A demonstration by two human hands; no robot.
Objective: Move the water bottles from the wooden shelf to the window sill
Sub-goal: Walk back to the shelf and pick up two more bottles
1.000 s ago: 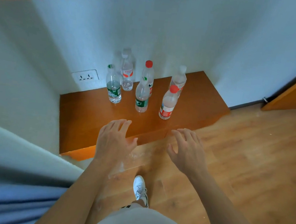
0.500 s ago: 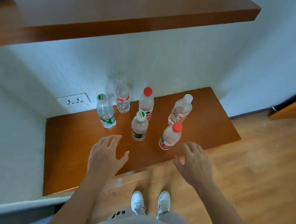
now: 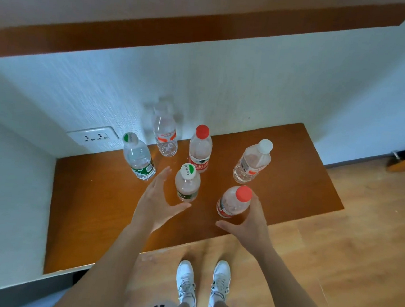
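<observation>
Crowding was the risk: left hand (image 3: pixel 157 198) and right hand (image 3: pixel 249 222), both open, could knock neighbouring bottles (image 3: pixel 199 150) over on the shelf (image 3: pixel 92 204).

On the wooden shelf (image 3: pixel 106 218) before you, four water bottles (image 3: pixel 199 150) stand behind two nearer ones. Your left hand (image 3: pixel 157 203) lies just left of the front-left bottle (image 3: pixel 186 186), your right hand (image 3: pixel 251 222) just right of the front-right bottle (image 3: pixel 232 203).

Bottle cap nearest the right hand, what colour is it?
Red; the cap shows best in the head view.
</observation>
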